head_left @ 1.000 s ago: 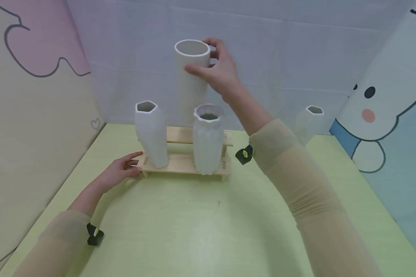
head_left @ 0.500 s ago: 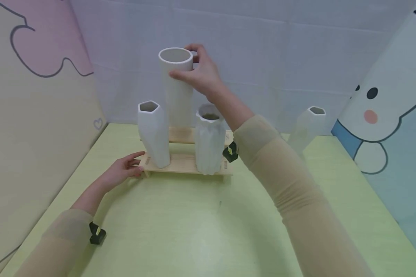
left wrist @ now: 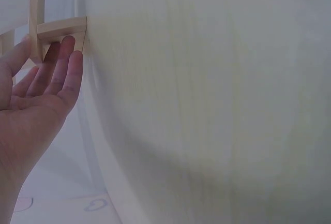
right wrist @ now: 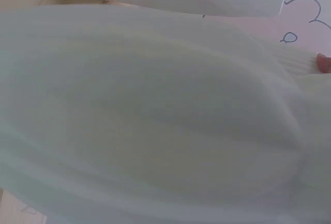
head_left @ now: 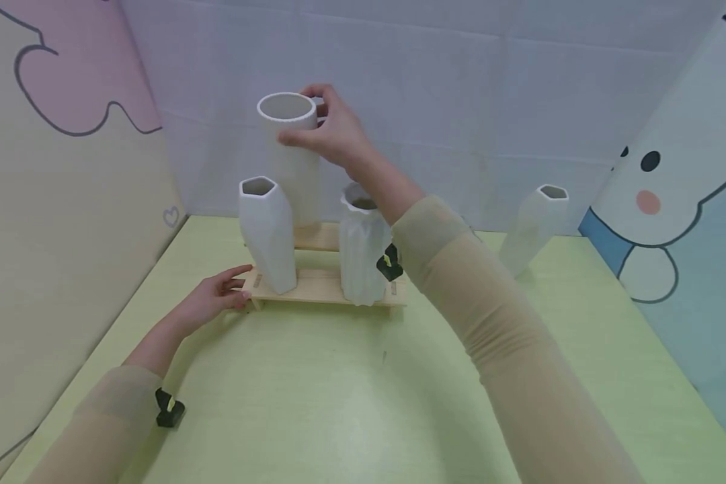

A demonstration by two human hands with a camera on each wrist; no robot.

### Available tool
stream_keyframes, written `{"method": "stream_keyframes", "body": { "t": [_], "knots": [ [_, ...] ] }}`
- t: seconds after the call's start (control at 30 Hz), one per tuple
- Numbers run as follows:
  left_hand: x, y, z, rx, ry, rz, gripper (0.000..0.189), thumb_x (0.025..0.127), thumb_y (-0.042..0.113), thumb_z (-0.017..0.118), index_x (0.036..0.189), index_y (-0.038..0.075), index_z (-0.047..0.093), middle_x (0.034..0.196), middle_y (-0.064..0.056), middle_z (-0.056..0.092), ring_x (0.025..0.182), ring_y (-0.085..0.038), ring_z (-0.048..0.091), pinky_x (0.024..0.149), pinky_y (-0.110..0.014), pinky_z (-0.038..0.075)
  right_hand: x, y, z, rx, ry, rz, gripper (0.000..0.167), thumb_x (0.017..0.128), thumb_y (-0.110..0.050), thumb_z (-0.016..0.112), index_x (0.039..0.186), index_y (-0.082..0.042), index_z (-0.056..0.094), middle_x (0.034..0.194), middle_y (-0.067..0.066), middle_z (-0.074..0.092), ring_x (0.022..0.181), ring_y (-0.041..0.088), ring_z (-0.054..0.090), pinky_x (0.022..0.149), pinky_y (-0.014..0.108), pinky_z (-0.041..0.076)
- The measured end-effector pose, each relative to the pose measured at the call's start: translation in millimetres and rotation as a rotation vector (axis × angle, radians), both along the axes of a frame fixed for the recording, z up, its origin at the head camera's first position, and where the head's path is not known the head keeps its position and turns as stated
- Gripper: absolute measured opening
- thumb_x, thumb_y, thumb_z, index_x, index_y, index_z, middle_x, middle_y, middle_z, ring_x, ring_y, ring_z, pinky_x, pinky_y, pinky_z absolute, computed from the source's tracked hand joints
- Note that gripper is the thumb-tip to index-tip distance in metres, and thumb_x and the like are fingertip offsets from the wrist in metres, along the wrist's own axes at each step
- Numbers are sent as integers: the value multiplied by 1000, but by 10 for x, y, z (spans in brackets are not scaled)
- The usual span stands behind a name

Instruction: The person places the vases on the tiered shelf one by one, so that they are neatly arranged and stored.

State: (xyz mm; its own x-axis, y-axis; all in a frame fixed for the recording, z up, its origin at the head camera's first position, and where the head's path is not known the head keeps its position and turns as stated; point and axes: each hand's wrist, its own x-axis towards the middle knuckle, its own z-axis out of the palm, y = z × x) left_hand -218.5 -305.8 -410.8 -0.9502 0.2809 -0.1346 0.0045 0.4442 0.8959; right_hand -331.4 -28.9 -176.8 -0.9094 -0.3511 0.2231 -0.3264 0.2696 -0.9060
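Observation:
My right hand (head_left: 335, 138) grips a tall white cylindrical vase (head_left: 296, 168) near its rim, thumb in front and fingers behind. The vase stands upright at the upper step of a small two-step wooden rack (head_left: 317, 286); whether its base touches that step I cannot tell. On the lower step stand a faceted white vase (head_left: 267, 232) at left and a ribbed white vase (head_left: 361, 255) at right, partly behind my right forearm. My left hand (head_left: 208, 299) holds the rack's left end. In the left wrist view, its thumb and fingers lie around the wooden leg (left wrist: 62, 26).
Another faceted white vase (head_left: 535, 222) stands at the back right of the pale green table (head_left: 314, 396). A white cloth (head_left: 448, 101) hangs behind. Cartoon-printed panels (head_left: 647, 202) flank the table. A blurred ribbed vase fills most of the right wrist view.
My right hand has carried the cylindrical vase left and down, from above the ribbed vase to behind the faceted one. My left hand has stayed at the rack's end.

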Motion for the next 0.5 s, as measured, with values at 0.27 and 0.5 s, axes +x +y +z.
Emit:
{"method": "stream_keyframes", "body": {
  "t": [0.27,0.5],
  "knots": [
    [-1,-21,-10,-2,-2,4,65,95,17,58,150,11,24,135,-28,45,110,-29,58,85,-34,54,2,-102,-8,129,-38,60,74,69,-29,85,127,-21,40,117,2,54,101,15,56,81,25,51],
    [1,-32,-13,4,-4,4,65,95,18,58,150,11,24,136,-28,45,108,-28,59,85,-33,54,0,-166,-19,139,-80,83,74,69,-27,84,128,-21,39,116,3,54,100,16,56,77,27,52]
  ]
}}
